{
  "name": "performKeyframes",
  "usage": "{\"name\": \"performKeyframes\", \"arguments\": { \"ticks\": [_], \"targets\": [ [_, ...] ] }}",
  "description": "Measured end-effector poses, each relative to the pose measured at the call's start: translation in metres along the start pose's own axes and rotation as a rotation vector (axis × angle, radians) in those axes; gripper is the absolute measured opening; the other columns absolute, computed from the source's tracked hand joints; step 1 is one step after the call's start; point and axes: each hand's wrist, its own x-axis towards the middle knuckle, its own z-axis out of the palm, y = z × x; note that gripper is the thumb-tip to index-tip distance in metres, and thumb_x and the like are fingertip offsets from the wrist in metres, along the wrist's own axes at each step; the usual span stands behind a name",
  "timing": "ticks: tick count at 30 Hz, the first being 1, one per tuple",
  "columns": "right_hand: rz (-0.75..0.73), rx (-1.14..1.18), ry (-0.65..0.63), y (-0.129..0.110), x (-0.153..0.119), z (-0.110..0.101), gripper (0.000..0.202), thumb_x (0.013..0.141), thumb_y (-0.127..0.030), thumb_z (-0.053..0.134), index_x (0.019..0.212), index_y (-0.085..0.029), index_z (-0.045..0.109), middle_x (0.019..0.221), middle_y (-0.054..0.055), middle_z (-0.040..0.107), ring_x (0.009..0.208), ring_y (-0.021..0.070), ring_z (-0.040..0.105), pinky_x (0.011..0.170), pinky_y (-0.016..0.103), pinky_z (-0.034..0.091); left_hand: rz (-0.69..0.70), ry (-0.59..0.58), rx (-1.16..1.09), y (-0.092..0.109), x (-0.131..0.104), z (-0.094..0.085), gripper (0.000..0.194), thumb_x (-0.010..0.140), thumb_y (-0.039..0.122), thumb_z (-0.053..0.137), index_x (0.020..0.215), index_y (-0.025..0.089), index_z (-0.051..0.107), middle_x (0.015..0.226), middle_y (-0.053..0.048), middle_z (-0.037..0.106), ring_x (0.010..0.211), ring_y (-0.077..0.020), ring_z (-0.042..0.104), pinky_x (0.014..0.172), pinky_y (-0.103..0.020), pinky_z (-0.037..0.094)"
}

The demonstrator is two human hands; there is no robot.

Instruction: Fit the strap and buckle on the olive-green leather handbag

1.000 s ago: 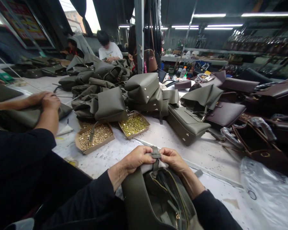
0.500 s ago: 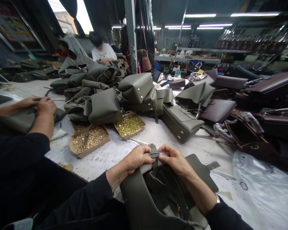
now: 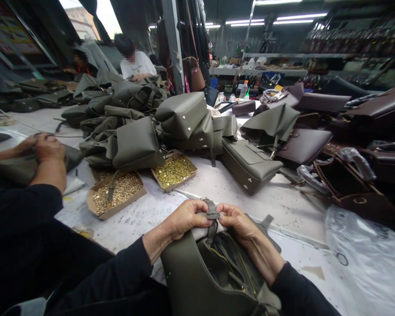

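Note:
An olive green leather handbag (image 3: pixel 197 276) stands open in front of me at the near edge of the white table (image 3: pixel 217 188). My left hand (image 3: pixel 184 218) pinches the bag's top rim from the left. My right hand (image 3: pixel 238 222) pinches it from the right. Between my thumbs sits a small olive strap loop (image 3: pixel 212 214) at the rim. The bag's mouth shows a dark lining and a gold zip (image 3: pixel 242 267).
Two cardboard trays of small gold rivets (image 3: pixel 118 192) (image 3: pixel 174 171) lie ahead. Behind them are piles of olive bags (image 3: pixel 181 118) and brown bags (image 3: pixel 304 147). A co-worker's hands (image 3: pixel 44 147) work on a bag at left. Clear plastic wrap (image 3: pixel 365 254) lies at right.
Both hands stay on the bag's rim and strap loop. The bag's far flap has dropped lower behind my right hand, and my view has shifted slightly.

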Motion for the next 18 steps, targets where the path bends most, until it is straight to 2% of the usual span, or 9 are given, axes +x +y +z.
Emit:
{"name": "performKeyframes", "arguments": {
  "ticks": [6,11,16,18],
  "targets": [
    [-0.004,0.068,-0.020,0.008,0.000,-0.012,0.055,0.055,-0.039,0.100,0.086,-0.015,0.062,0.072,0.001,0.066,0.058,0.0111,0.054,0.058,0.021,0.035,-0.053,-0.008,-0.014,0.000,0.009,0.006,0.039,0.048,0.028,0.088,0.076,0.011,0.068,0.076,-0.003,0.066,0.071,-0.0152,0.054,0.070,-0.024,0.039],
    [-0.025,0.092,0.008,0.007,0.000,-0.014,0.057,0.052,-0.041,0.101,0.084,-0.015,0.062,0.065,-0.001,0.062,0.052,0.0089,0.048,0.054,0.020,0.029,-0.083,0.067,0.052,0.008,0.010,0.012,0.038,0.047,0.027,0.088,0.076,0.012,0.070,0.074,-0.003,0.067,0.067,-0.0143,0.053,0.067,-0.024,0.038],
    [-0.042,0.121,0.011,0.007,-0.001,-0.012,0.057,0.049,-0.039,0.102,0.082,-0.015,0.063,0.070,0.000,0.067,0.058,0.0111,0.054,0.059,0.021,0.035,-0.083,0.081,0.171,0.014,0.004,0.019,0.035,0.051,0.030,0.083,0.080,0.012,0.074,0.078,-0.004,0.069,0.073,-0.0175,0.056,0.071,-0.026,0.039],
    [-0.039,0.121,0.010,0.007,-0.002,-0.011,0.057,0.047,-0.039,0.103,0.081,-0.015,0.063,0.070,0.001,0.067,0.059,0.0110,0.054,0.059,0.021,0.036,-0.081,0.121,0.234,0.013,-0.001,0.021,0.036,0.054,0.032,0.081,0.082,0.011,0.074,0.079,-0.005,0.070,0.075,-0.0184,0.056,0.071,-0.027,0.039]
  ]
}}
